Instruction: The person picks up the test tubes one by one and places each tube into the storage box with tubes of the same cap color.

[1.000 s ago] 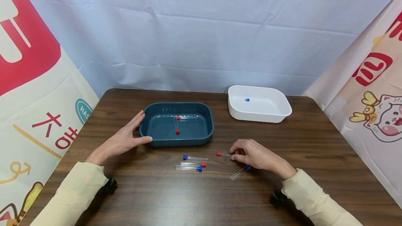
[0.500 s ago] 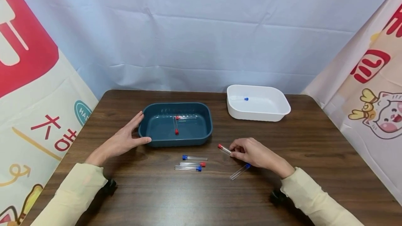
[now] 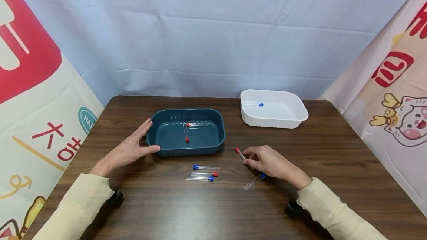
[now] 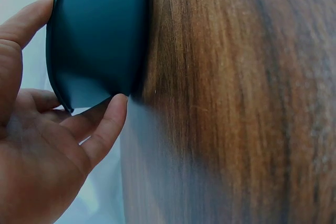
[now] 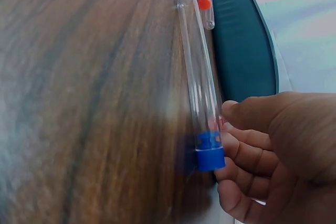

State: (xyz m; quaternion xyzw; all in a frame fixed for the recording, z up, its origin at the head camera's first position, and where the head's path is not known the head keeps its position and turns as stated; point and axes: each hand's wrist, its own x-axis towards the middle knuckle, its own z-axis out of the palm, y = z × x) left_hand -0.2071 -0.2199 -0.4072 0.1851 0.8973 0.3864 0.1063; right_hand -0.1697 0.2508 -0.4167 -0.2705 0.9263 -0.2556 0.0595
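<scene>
My right hand pinches a red-capped test tube by its clear end, cap pointing away toward the upper left. In the right wrist view that tube is mostly hidden behind a blue-capped test tube lying close to the hand. My left hand rests against the left end of a dark teal bin, thumb at the front rim and fingers spread along the side. Inside the bin lie two test tubes with red caps. In front of it sit two blue-capped tubes and one red-capped test tube.
A white bin at the back right holds one blue-capped tube. Beyond the wooden table's far edge hangs a pale curtain, with printed cloths at both sides.
The red-capped tube in my right hand has swung up from lying nearly flat, its cap turning away and to the right. My left hand stays at the teal bin.
</scene>
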